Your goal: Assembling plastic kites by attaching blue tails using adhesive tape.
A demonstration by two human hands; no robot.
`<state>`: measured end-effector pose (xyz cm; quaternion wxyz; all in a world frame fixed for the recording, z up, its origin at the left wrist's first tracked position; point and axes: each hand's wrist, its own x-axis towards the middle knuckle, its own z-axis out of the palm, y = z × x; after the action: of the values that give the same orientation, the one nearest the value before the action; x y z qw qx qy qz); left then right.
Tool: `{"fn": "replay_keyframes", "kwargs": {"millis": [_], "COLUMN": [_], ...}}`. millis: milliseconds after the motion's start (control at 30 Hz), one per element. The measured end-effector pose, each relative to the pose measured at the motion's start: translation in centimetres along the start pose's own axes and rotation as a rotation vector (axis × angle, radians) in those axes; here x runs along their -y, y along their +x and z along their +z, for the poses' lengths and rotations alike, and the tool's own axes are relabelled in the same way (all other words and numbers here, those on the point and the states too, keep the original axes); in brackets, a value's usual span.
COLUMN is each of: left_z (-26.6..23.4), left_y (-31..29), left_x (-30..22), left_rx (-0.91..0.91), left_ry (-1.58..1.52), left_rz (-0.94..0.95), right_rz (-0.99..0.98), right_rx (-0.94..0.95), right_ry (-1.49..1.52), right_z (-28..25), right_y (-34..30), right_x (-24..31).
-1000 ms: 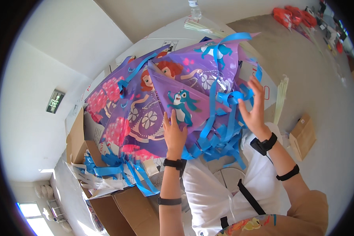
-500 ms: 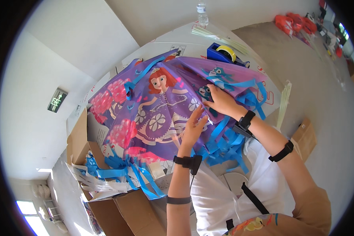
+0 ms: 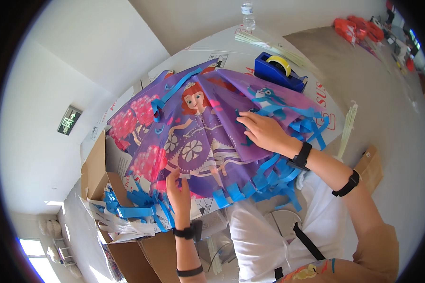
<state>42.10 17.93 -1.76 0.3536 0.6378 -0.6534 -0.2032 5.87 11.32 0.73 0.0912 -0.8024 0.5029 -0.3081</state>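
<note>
A purple kite of thin printed film, showing a red-haired doll-like figure in a gown, is spread over the white table, with folds at its right. My right hand lies on the kite's right half, fingers stretched over the film. Near the kite's lower left edge my left hand has its fingers apart, with nothing visible between them. Blue streamers fringe the kite's front edge, and more bunch up at its right side. Another blue ribbon crosses the upper left part.
A blue tape dispenser with yellow tape stands behind the kite. Pale thin sticks and a water bottle are at the back. An opened cardboard box with blue ribbons sits at the left edge; a bigger carton is below.
My left hand has moved left and nearer to me, away from the kite's middle. My right hand has shifted slightly left and flattened. The kite's front edge and streamers are more spread out.
</note>
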Motion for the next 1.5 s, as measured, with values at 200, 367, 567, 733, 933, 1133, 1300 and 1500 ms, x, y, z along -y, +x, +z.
{"fn": "replay_keyframes", "kwargs": {"millis": [200, 367, 567, 733, 933, 1133, 1300, 1500], "left_z": [1.9, 7.8, 14.0, 13.9, 10.4, 11.3, 14.9, 17.8], "left_y": [-6.2, -4.1, 1.5, 3.2, 2.6, 2.0, 1.1, 0.7], "left_x": [-4.9, -11.3, -16.9, -14.7, -11.4, -13.7, -16.5, -18.9], "left_rx": [0.161, 0.106, 0.118, 0.061, -0.489, -0.665, -0.137, 0.124], "left_ry": [-0.167, -0.295, 0.397, 0.303, -0.921, -1.12, -0.788, -0.303], "left_rz": [-0.113, 0.123, 0.61, 0.554, -0.23, -0.268, -0.363, 0.375], "right_rz": [0.408, 0.487, 0.59, 0.516, 0.534, 0.65, 0.642, 0.604], "right_rx": [-0.036, 0.129, 0.082, 0.05, 0.028, 0.243, 0.313, 0.423], "right_ry": [-0.137, -0.13, -0.176, -0.327, -0.375, -0.197, -0.019, 0.64], "right_z": [-7.2, -4.9, -1.6, -0.5, 0.2, -1.0, -1.6, -6.5], "right_y": [3.0, -0.3, -0.9, -0.6, 0.1, 0.5, 1.1, 3.1], "right_x": [-5.2, -9.3, -11.7, -13.2, -13.4, -13.1, -12.4, -11.3]}}
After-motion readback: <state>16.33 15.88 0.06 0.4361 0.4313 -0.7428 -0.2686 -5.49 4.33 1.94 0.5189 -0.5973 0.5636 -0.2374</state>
